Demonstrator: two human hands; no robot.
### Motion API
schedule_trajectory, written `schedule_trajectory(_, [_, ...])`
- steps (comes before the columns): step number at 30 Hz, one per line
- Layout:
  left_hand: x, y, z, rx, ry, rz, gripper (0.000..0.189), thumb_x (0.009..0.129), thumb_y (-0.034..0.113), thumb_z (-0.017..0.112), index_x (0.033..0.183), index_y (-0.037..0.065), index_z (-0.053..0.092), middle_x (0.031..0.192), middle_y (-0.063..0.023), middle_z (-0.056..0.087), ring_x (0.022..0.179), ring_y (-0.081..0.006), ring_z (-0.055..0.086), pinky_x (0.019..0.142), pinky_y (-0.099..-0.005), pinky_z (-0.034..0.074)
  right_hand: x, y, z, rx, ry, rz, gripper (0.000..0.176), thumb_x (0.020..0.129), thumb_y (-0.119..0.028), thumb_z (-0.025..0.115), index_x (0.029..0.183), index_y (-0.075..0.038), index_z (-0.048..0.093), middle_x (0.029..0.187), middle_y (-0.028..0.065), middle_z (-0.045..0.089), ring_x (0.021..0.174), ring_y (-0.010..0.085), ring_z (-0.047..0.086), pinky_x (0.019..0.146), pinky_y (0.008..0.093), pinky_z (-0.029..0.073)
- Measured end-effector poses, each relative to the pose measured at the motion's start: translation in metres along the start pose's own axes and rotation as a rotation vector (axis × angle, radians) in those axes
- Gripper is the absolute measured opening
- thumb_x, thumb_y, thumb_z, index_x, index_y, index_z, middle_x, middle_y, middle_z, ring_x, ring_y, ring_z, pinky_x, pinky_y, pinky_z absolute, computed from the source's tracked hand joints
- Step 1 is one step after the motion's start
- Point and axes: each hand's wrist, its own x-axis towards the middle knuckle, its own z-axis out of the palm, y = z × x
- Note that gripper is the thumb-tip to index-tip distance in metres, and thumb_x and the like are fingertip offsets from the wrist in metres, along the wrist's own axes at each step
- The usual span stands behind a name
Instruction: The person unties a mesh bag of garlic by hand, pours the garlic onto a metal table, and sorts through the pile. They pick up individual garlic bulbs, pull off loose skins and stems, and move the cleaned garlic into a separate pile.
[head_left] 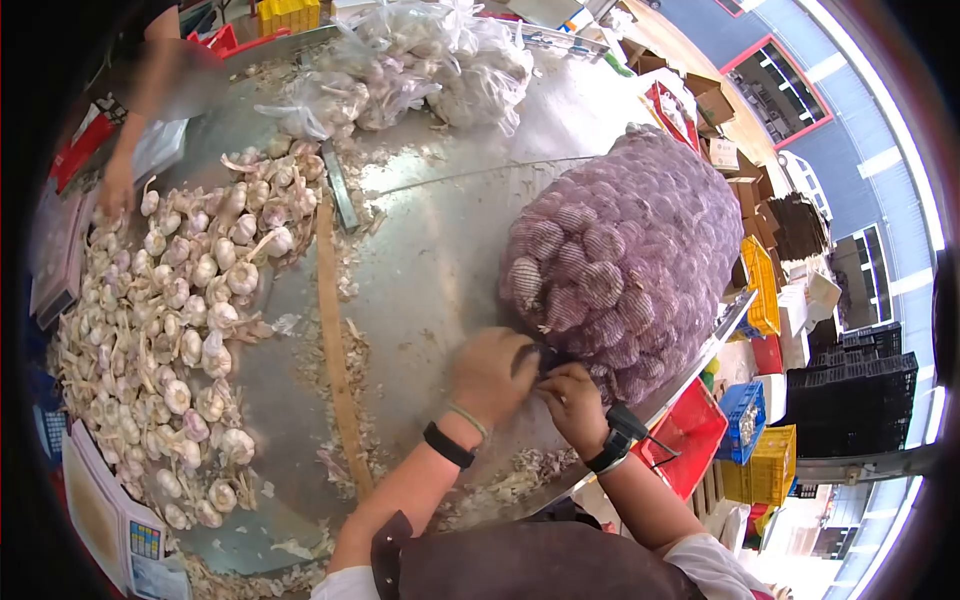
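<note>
In the head view, a purple mesh sack (635, 250) packed with garlic bulbs (600, 283) lies by the bench's (430, 250) right edge, a red crate (692, 430) beyond. Your left hand (495, 372) is blurred at its near end, so you cannot tell its fingers' state; your right hand's (575, 405) fingers are bunched together there. Plastic bags (470, 75) hold garlic at the far edge; room runs between sack and wooden strip (335, 340).

my way through: bare metal table (430, 270) between wooden strip (332, 330) and net sack (628, 260), sack blocking ahead of my right hand (576, 405), garlic pile (178, 395) walling off left beyond the strip, plastic bags (480, 85) at far edge
</note>
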Motion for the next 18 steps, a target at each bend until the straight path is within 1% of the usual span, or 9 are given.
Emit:
schedule_trajectory(4, [-0.006,0.012,0.027,0.101,-0.310,-0.258,0.053,0.084,0.039,0.070,0.121,0.002,0.057,0.102,-0.0210,0.065,0.101,-0.0358,0.064,0.086,-0.0437,0.050,-0.013,-0.018,0.005,0.086,0.010,-0.084,0.027,0.079,0.003,0.068,0.106,0.001,0.067,0.117,0.0157,0.060,0.099,0.0298,0.064,0.084,0.0368,0.053])
schedule_trajectory(6, [-0.004,0.006,0.039,-0.234,-0.266,-0.344,0.058,0.083,0.030,0.073,0.128,0.000,0.051,0.109,-0.0239,0.064,0.102,-0.0381,0.064,0.089,-0.0446,0.050,-0.032,-0.022,0.008,0.653,-0.016,0.280,0.023,0.084,0.002,0.066,0.107,0.005,0.065,0.123,0.0129,0.058,0.107,0.0259,0.061,0.090,0.0368,0.051])
schedule_trajectory(7, [-0.004,0.004,0.042,-0.232,-0.287,-0.338,0.058,0.083,0.030,0.073,0.128,0.000,0.051,0.109,-0.0239,0.064,0.102,-0.0381,0.064,0.089,-0.0446,0.050,-0.040,-0.033,-0.006,1.037,0.010,0.692,0.026,0.089,-0.002,0.063,0.115,0.005,0.061,0.124,0.0101,0.056,0.110,0.0223,0.059,0.093,0.0372,0.050])
schedule_trajectory(8, [-0.002,0.000,0.043,-0.311,-0.292,-0.338,0.054,0.083,0.027,0.073,0.126,0.000,0.053,0.111,-0.0223,0.065,0.102,-0.0355,0.065,0.089,-0.0427,0.050,-0.044,-0.030,-0.009,1.049,0.031,0.701,0.026,0.089,-0.002,0.063,0.115,0.005,0.061,0.124,0.0101,0.056,0.110,0.0223,0.059,0.093,0.0372,0.050])
schedule_trajectory(10, [0.010,-0.007,0.036,-0.379,-0.328,-0.325,0.050,0.084,0.023,0.073,0.124,-0.001,0.055,0.112,-0.0208,0.066,0.101,-0.0330,0.065,0.090,-0.0408,0.050,-0.049,-0.023,-0.013,1.278,0.267,1.054,0.033,0.092,-0.006,0.061,0.124,0.001,0.056,0.124,0.0092,0.055,0.111,0.0212,0.058,0.092,0.0368,0.049])
schedule_trajectory(12, [0.026,-0.015,0.024,-0.499,-0.619,-0.497,0.043,0.083,0.016,0.073,0.120,-0.001,0.060,0.112,-0.0155,0.067,0.100,-0.0243,0.065,0.090,-0.0361,0.050,-0.046,-0.019,-0.013,1.287,0.284,0.987,0.036,0.093,-0.011,0.060,0.127,-0.001,0.053,0.120,0.0073,0.056,0.110,0.0200,0.057,0.090,0.0355,0.049])
schedule_trajectory(14, [0.025,-0.039,0.033,-0.535,-0.646,-0.456,0.033,0.085,0.016,0.072,0.113,0.000,0.063,0.103,-0.0095,0.067,0.090,-0.0183,0.062,0.080,-0.0315,0.049,-0.029,-0.032,-0.017,1.210,0.206,0.777,0.036,0.095,-0.013,0.060,0.128,-0.002,0.054,0.119,0.0060,0.058,0.112,0.0177,0.055,0.089,0.0353,0.048])
schedule_trajectory(16, [0.032,-0.041,0.030,-0.570,-0.669,-0.411,0.024,0.087,0.016,0.070,0.106,0.002,0.066,0.094,-0.0034,0.067,0.080,-0.0122,0.060,0.071,-0.0268,0.049,-0.020,-0.010,0.012,1.090,0.224,0.791,0.035,0.094,-0.014,0.060,0.127,-0.002,0.055,0.113,0.0049,0.060,0.105,0.0161,0.057,0.085,0.0330,0.049])
schedule_trajectory(18, [0.040,-0.026,0.016,-0.570,-0.772,-0.611,0.022,0.090,0.016,0.068,0.109,0.006,0.064,0.087,0.0005,0.062,0.069,-0.0083,0.053,0.060,-0.0236,0.043,-0.021,0.005,0.031,0.969,0.236,0.805,0.033,0.094,-0.014,0.061,0.125,-0.002,0.057,0.108,0.0038,0.062,0.098,0.0146,0.059,0.081,0.0308,0.049])
